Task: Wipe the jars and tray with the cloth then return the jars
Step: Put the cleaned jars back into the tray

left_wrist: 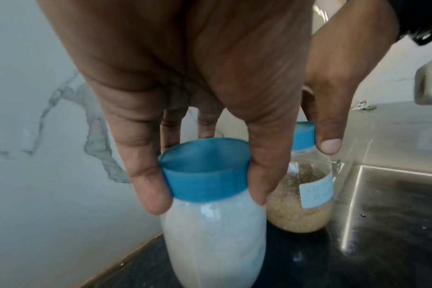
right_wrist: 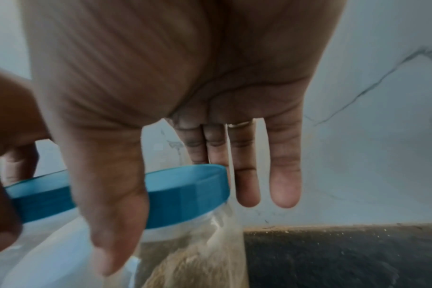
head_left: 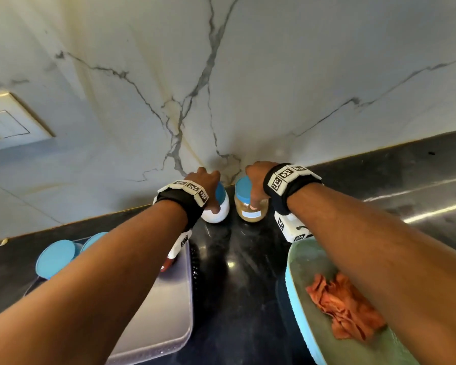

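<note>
A white-filled jar (head_left: 217, 214) (left_wrist: 215, 233) with a blue lid stands on the black counter by the wall. My left hand (head_left: 211, 191) grips it at the lid, thumb on one side and a finger on the other. Right beside it stands a labelled jar of brown grains (head_left: 252, 213) (left_wrist: 301, 210) (right_wrist: 192, 263). My right hand (head_left: 256, 185) holds it at its blue lid (right_wrist: 185, 194), thumb in front and fingers behind. The grey tray (head_left: 169, 312) lies near left under my forearm. The orange cloth (head_left: 345, 309) lies crumpled in a green dish (head_left: 295, 299) at the right.
Two more blue-lidded jars (head_left: 55, 258) (head_left: 94, 239) stand at the tray's far left end, partly hidden by my arm. The marble wall (head_left: 221, 88) rises right behind the held jars. A steel sink surface (head_left: 419, 185) runs along the right.
</note>
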Tool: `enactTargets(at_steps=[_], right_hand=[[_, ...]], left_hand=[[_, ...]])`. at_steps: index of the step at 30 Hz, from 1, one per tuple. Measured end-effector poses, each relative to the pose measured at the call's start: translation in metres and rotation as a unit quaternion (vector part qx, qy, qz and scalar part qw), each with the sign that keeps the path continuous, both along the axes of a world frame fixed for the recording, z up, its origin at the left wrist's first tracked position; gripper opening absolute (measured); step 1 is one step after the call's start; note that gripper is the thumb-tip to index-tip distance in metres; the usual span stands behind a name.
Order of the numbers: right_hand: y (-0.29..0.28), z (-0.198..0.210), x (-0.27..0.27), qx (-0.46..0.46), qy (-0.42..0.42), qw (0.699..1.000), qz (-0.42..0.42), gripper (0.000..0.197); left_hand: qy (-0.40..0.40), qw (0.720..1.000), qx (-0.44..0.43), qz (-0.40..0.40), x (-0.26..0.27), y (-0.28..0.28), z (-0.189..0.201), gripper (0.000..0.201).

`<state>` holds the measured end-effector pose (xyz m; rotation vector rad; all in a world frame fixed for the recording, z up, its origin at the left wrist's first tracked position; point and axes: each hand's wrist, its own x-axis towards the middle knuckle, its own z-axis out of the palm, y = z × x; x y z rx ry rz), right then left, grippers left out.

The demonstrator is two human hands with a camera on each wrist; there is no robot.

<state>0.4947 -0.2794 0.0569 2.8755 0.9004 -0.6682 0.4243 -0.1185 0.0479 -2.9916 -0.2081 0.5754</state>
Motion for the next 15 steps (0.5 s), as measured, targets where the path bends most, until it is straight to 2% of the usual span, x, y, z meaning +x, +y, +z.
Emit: enactTargets(at_steps=[6,15], right_hand=[[-0.002,0.030,-0.009,0.008,-0.023,1.000,0.005,0.065],[0.024,0.112,-0.087,0.058,-0.127,0.990,0.013,0.070]], left_hand=[[0.002,1.000,-0.022,-0.020,-0.049,0.009,0.040,0.080],[-0.111,0.989,-0.094,-0.018,-0.167,0.061,0.139,0.077]])
